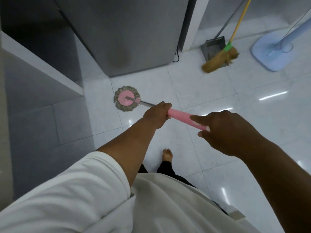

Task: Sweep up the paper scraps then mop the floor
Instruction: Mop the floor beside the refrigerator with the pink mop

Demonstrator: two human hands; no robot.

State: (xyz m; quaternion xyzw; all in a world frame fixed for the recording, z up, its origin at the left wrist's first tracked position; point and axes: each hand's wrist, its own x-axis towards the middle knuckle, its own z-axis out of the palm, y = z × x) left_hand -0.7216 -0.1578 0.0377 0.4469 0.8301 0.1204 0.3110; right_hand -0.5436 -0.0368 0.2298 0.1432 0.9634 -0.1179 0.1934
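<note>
Floor (202, 91) tiles are white and shiny, and a mop (127, 100) rests on them. Its round head, pink in the middle with grey strings all around, lies flat on the floor, just beside the front corner of a big grey cabinet (131, 31). The left hand (157, 113) is curled tight round the stick, right where the pink grip starts. The right hand (225, 132) has the top end of the pink grip, with one finger lying straight along it. The rest of that hand seems to wrap round the end, but the hand itself hides it. At the far edge of the floor, by the wall, a broom (218, 59) with a yellow stick leans with its bristles on a grey dustpan (212, 47). A blue stand (272, 52) sits near them, toward the far right corner. One bare foot (167, 154) shows on the floor below the hands.
</note>
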